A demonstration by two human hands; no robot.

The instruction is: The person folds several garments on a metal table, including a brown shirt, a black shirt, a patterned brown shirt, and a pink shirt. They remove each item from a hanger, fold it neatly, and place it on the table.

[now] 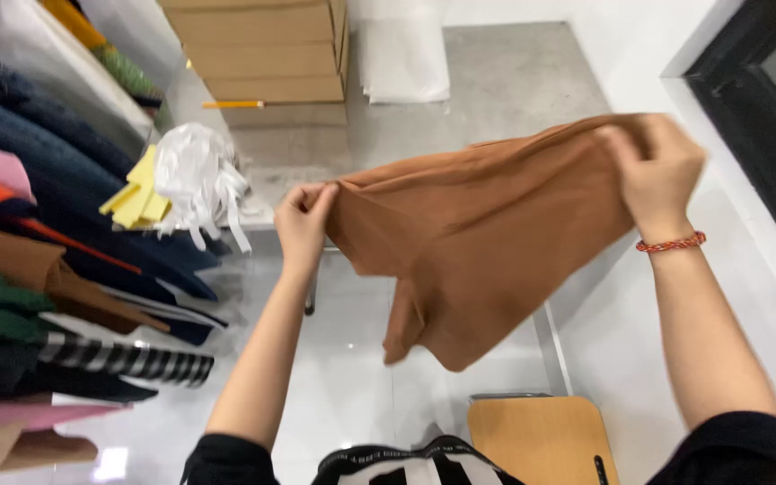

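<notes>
Head view | left hand (303, 218), right hand (657, 166) raised; both pinch brown garment (478, 233)

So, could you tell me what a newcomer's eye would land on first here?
First, the brown garment stretched in mid-air at the centre, gripped by the left hand and the right hand, which wears a red bracelet. Then the row of hanging clothes along the left, with stacked cardboard boxes beyond.

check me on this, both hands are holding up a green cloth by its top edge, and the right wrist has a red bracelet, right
Not quite: the cloth is brown, not green, as the head view shows. The rest holds: the left hand and right hand hold it up by its top edge, and the right wrist wears a red bracelet.
</notes>
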